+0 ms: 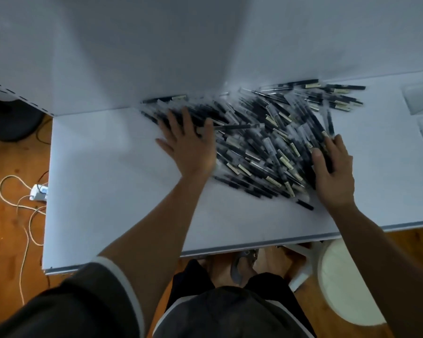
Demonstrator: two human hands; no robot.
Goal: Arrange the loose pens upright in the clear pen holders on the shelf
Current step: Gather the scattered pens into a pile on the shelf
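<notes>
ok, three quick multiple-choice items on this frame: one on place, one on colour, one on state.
1. Where are the clear pen holders from the pen pile? A) left B) right C) on top of it
2. The pile is mostly: A) red B) black C) green
3. The left hand is: A) pinching one pen B) flat, fingers spread, on the pile C) hanging at the person's side

Key: 1 B, they sit at the right edge of the shelf; 2 B, dark barrels with pale labels; 3 B, palm down on the pile's left side.
</notes>
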